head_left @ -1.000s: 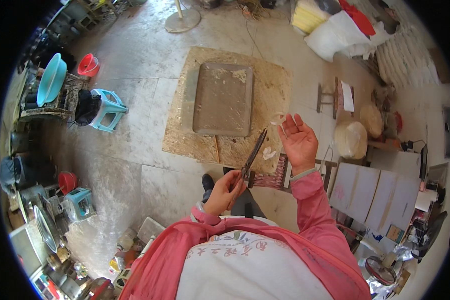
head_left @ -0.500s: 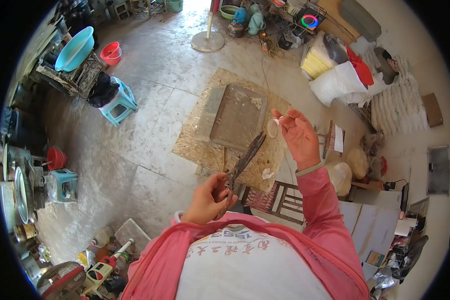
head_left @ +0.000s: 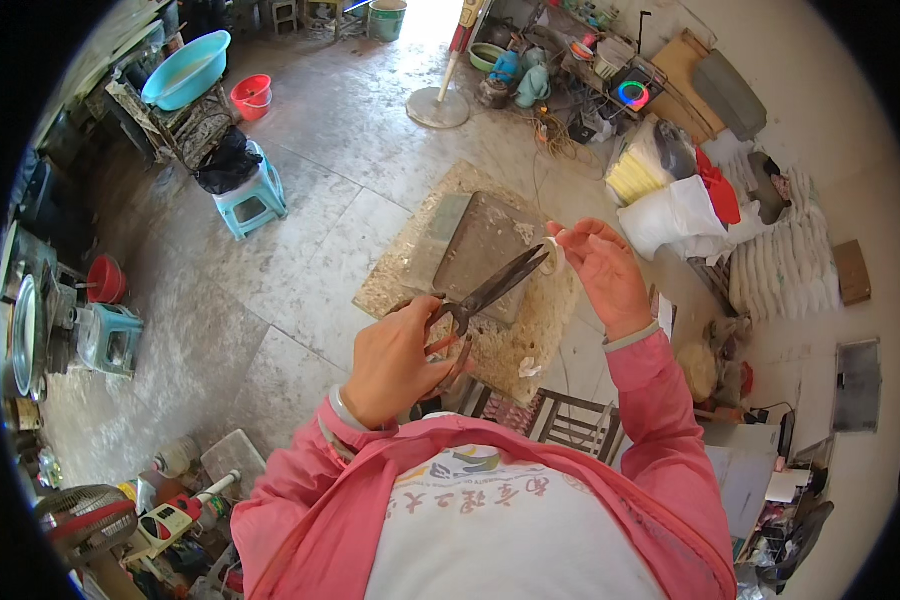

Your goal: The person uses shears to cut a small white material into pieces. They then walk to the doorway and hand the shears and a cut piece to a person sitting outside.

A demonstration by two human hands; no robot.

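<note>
With my left hand (head_left: 395,365) I grip dark, worn metal scissors (head_left: 485,292) by the handles, their blades angled up to the right. My right hand (head_left: 605,285), palm up with curled fingers, pinches a small pale loop (head_left: 552,262), perhaps a roll of tape, beside the blade tips; whether they touch it I cannot tell. Below both hands, a speckled board (head_left: 380,290) bears a shallow grey tray (head_left: 475,240) and a white scrap (head_left: 530,368).
A slatted seat (head_left: 570,425) is just below the board. A blue stool (head_left: 255,210) with a black bag and a blue basin (head_left: 185,75) are left; a pole on a round base (head_left: 437,108) is ahead. White sacks (head_left: 785,270) lie right, a fan (head_left: 85,525) lower left.
My left hand has risen and turned, bringing the blades to the pale loop. My right fingers have curled from open into a pinch on it. The view has swung, showing more ahead.
</note>
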